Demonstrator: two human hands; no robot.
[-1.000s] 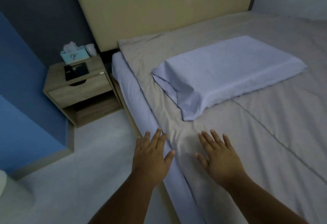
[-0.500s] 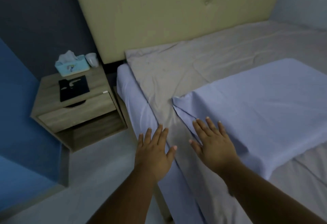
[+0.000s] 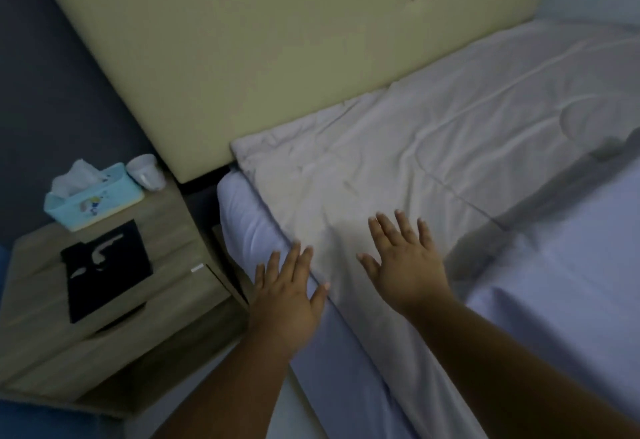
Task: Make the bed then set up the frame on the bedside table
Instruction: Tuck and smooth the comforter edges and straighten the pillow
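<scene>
1. Head view, hands: the left hand (image 3: 287, 286) and right hand (image 3: 407, 262) are both flat with fingers spread, each grip open and holding nothing. The left lies along the bed's side edge; the right is over the blanket (image 3: 398, 161), and I cannot tell whether it is pressing or just above it.

2. Head view, bed: the beige blanket is spread up to the headboard (image 3: 277, 40), but it looks creased near the top corner. A pale blue pillow (image 3: 571, 265) lies at the right, short of the headboard. The fitted sheet (image 3: 242, 216) shows below the blanket's edge. My judgement: bed-making is well along, with smoothing and pillow placement left.

3. Head view, frame: the dark frame (image 3: 105, 265) lies flat on the tabletop (image 3: 180, 223), near its front edge above the drawer. It is not yet stood up, so that step is wholly left.

4. Head view, room: a tissue box (image 3: 93, 197) and a cup (image 3: 145, 171) sit at the tabletop's back, well apart from the frame. The bare wood to the frame's right looks enough to stand it. The gap between nightstand and bed is narrow.
</scene>
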